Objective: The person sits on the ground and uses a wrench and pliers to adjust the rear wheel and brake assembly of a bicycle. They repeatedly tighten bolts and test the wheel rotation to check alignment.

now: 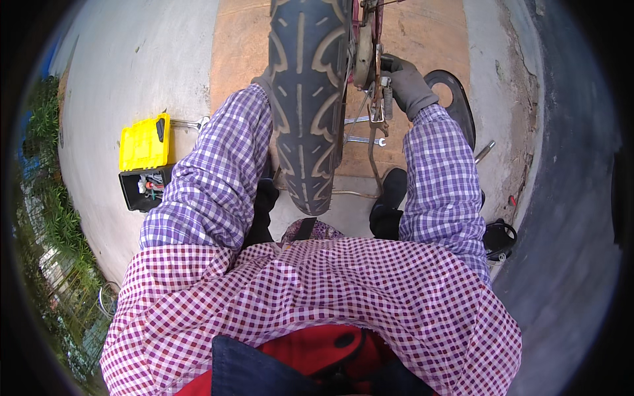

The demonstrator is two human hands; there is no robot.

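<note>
At the far left, green plants point(49, 125) crowd the edge of the pale concrete, and next along sits a toolbox point(125, 193), its yellow lid point(144, 146) thrown open over a black base, assorted tools point(153, 186) jumbled inside. Just beyond the lid, a chrome tool point(191, 123) lies on the ground, near the purple-checked left sleeve point(218, 155). Follow that sleeve up and there's the left hand point(263, 79), grey-gloved, mostly hidden behind the tyre; what its fingers are doing, I cannot tell! Centre stage, the treaded black tyre point(304, 99) stands upright between both arms. On its right side we have the brake drum point(362, 56), a coil spring point(387, 100) hanging below, and an open-ended wrench point(365, 141) on the floor behind. Now the right hand point(406, 82), also grey-gloved, fingers bent in at the metal parts beside the drum; whether they clamp anything, I cannot tell. Further right lie a black oval cover point(457, 102), a metal tube point(485, 151) and, lower down, a black object point(500, 239).
</note>
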